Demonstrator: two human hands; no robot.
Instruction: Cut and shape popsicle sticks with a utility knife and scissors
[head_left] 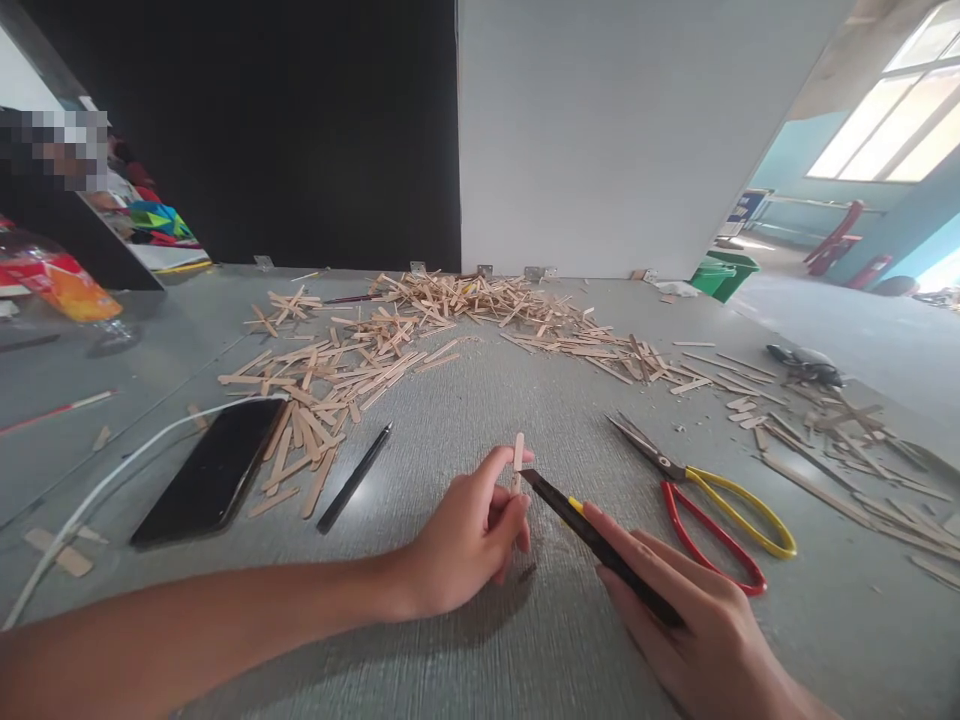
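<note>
Just above the grey, textured tabletop [465, 400], a short, flat stick of pale wood [519, 450] stands pinched between the thumb and fingers of the left hand [469, 535], its rounded end poking up, while the right hand [697, 620] grips a slim black-and-yellow utility knife [592, 540] whose tip seems, to my eye, to touch it. Near the right hand lie metal scissors with red and yellow handles [675, 470]; beyond the left forearm rest a black pen [356, 480] and a dark phone [214, 470], then loose wooden sticks [352, 375] curving towards the black panel [300, 130].
</note>
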